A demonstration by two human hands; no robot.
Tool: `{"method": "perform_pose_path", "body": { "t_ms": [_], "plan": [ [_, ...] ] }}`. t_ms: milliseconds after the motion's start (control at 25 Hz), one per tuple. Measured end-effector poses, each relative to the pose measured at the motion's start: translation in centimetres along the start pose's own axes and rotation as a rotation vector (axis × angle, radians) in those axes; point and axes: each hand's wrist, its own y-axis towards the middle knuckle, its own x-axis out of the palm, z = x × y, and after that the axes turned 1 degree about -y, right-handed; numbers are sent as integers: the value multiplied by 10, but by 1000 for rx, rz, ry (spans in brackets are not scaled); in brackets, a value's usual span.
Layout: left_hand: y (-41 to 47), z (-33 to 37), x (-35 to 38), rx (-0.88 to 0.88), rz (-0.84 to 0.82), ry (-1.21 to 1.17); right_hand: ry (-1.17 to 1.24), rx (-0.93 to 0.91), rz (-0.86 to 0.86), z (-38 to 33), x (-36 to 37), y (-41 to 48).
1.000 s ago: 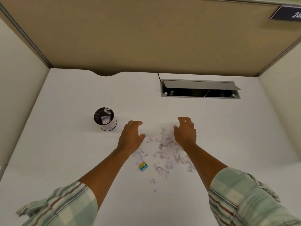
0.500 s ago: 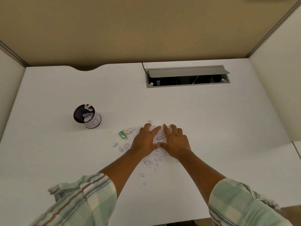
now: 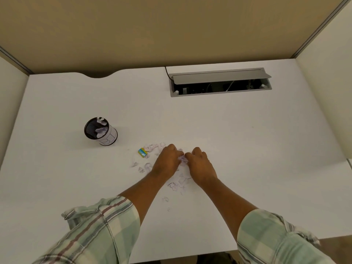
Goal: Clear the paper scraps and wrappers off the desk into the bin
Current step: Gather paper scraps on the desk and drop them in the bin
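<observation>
Torn white paper scraps lie scattered on the white desk. My left hand and my right hand rest side by side on the pile, fingers curled in and pinching a bunch of scraps between them. More scraps lie to the left of my left hand, beside a small yellow and blue wrapper. A small black mesh bin with a white paper band stands farther left, with some scraps inside.
An open grey cable hatch is set into the desk at the back right. Beige partition walls close in the back and both sides. The desk's front edge runs just below my sleeves.
My hands came together from either side of the pile, then curled from flat to gathered fists on the scraps. The camera view shifted, so the bin and hatch sit differently in the frame.
</observation>
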Motion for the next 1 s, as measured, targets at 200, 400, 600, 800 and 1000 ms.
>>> {"method": "perform_pose_path", "body": {
  "t_ms": [200, 400, 600, 800, 1000],
  "plan": [
    [-6, -9, -9, -149, 147, -288, 255, 190, 64, 2, 0, 14],
    [-17, -19, -22, -262, 221, -538, 744, 466, 145, -4, -21, 17],
    [-30, -26, -44, -401, 359, -878, 1270, 566, 140, -26, -42, 22],
    [-44, -54, -88, -477, 468, -1139, 1523, 514, 38, -67, -60, 40],
    [-56, -94, -146, -471, 626, -1191, 1581, 478, -23, -155, -71, 74]
  ]
}}
